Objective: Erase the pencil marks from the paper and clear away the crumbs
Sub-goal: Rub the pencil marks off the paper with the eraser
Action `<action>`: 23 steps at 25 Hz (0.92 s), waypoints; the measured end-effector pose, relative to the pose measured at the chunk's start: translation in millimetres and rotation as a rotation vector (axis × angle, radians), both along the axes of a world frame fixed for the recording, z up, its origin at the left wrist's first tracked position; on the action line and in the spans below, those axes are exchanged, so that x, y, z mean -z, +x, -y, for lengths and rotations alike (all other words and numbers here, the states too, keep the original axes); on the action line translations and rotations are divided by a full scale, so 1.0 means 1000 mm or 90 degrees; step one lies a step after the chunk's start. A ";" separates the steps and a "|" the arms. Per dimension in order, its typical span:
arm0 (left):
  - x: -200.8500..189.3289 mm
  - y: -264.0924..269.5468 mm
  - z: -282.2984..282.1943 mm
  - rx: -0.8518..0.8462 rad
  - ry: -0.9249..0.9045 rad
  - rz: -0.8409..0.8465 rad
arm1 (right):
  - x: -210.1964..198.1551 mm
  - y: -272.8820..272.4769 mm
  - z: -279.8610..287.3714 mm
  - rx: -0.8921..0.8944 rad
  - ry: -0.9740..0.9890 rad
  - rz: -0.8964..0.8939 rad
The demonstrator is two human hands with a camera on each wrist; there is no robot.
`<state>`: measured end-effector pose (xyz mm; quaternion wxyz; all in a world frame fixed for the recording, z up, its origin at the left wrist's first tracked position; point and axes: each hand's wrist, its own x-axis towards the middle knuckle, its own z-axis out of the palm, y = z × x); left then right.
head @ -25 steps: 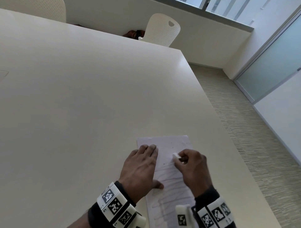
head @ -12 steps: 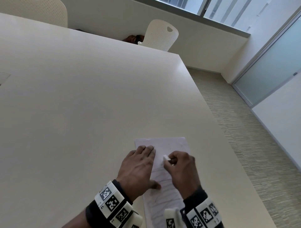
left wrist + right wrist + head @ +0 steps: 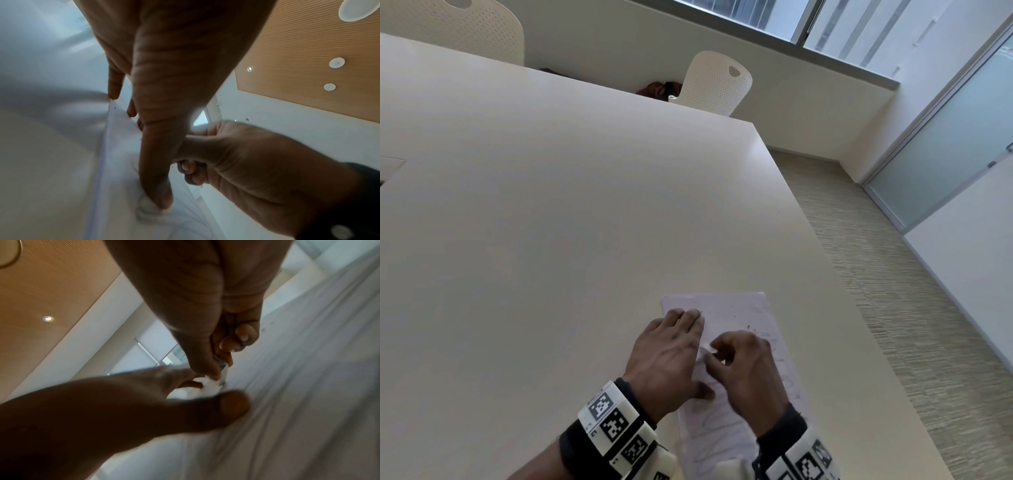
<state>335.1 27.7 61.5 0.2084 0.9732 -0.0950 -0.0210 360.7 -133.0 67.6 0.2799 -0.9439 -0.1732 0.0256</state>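
A white sheet of paper [image 3: 736, 311] with faint pencil scribbles lies near the table's right front edge. My left hand [image 3: 671, 356] lies flat on the sheet's left side, fingers straight, pressing it down; the left wrist view shows its thumb [image 3: 158, 191] on the paper [image 3: 117, 146]. My right hand [image 3: 746, 370] pinches a small white eraser [image 3: 709, 348] against the paper just right of the left hand. In the right wrist view the eraser [image 3: 223, 374] sits between thumb and fingers, its end on the sheet [image 3: 287, 386]. Dark crumbs [image 3: 749, 327] dot the paper's upper part.
The cream table [image 3: 551, 240] stretches far to the left and back; its right edge runs close beside the paper, with carpet floor [image 3: 911, 308] below. Two white chairs [image 3: 717, 84] stand at the far side. A glass door [image 3: 945, 154] is at right.
My right hand with the eraser has slid left and toward me across the paper, ending right beside the left hand. The left hand has stayed flat on the sheet.
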 end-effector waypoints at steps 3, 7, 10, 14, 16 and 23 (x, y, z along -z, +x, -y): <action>0.000 0.000 0.000 0.001 0.006 0.007 | -0.005 0.020 0.030 0.099 -0.006 0.048; 0.001 0.001 0.001 0.001 0.004 0.004 | 0.000 -0.002 0.001 0.030 -0.023 0.017; 0.000 0.000 0.000 0.005 0.001 0.003 | -0.004 0.000 0.002 0.030 0.012 0.004; -0.001 -0.001 -0.001 0.003 0.004 0.004 | -0.009 0.040 0.060 0.205 -0.013 0.048; -0.002 -0.001 0.000 0.004 0.005 0.002 | -0.007 0.035 0.049 0.197 -0.037 0.065; -0.003 -0.001 0.000 0.001 0.005 -0.008 | -0.003 0.043 0.060 0.197 0.010 0.035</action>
